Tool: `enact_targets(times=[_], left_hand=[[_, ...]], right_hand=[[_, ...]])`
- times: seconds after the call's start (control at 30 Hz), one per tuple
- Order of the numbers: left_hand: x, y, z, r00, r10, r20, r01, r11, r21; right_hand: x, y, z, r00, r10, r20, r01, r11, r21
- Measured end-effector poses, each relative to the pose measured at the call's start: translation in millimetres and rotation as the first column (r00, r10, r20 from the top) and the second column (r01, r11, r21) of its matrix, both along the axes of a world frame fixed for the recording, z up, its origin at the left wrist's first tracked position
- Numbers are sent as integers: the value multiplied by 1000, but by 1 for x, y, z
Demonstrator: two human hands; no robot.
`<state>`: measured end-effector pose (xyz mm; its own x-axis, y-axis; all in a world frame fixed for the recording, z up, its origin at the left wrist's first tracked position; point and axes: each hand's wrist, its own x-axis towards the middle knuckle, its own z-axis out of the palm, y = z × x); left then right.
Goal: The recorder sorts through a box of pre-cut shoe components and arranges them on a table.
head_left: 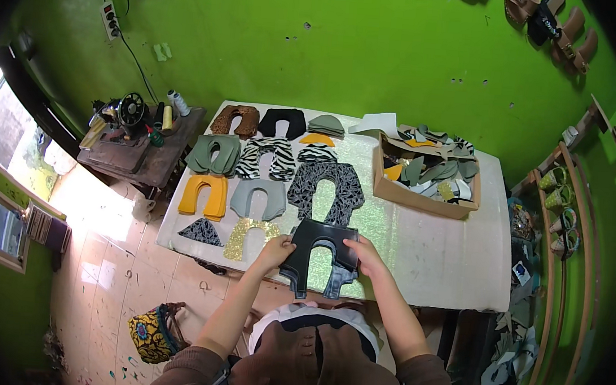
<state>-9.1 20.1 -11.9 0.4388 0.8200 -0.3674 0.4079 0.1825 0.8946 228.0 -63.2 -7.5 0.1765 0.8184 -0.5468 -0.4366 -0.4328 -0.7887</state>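
Note:
My left hand [277,249] and my right hand [365,254] each grip one side of a stack of black and dark denim U-shaped shoe-upper pieces [320,253] at the near edge of the white table [433,257]. Beyond it lie more U-shaped pieces in rows: a dark patterned one [326,187], a grey one [258,197], a gold glitter one [245,235], a yellow one [204,194], zebra-striped ones [268,156], an olive one [213,152], a brown one [235,120] and a black one [282,122].
An open cardboard box [425,174] full of mixed cut pieces sits on the table's right half. A sewing machine with thread spools [129,117] stands on a small table at the left. A patterned bag [152,332] lies on the floor. Shelves with shoe parts [560,212] line the right wall.

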Motion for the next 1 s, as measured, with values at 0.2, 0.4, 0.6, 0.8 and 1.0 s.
enact_targets(times=[0.2,0.4,0.6,0.8,1.0], left_hand=[[-12,-15,-15,998,-5,-62,12,995,99],[-19,-19,2,980,-41,-194,76,982,175],[-8,-35,15,861,-10,-509,278,847,454],[5,-54,-2,869,34,-493,298,760,577],[18,-59,-6,881,98,-463,212,793,571]], right_hand=[[-7,-6,7,985,14,169,-11,1000,-16],[-7,-13,10,857,-24,514,-12,998,68],[-10,-24,0,462,-192,866,-10,975,221],[-29,-35,-7,194,-131,972,-230,957,175],[-21,-41,-13,342,-46,938,-274,951,146]])
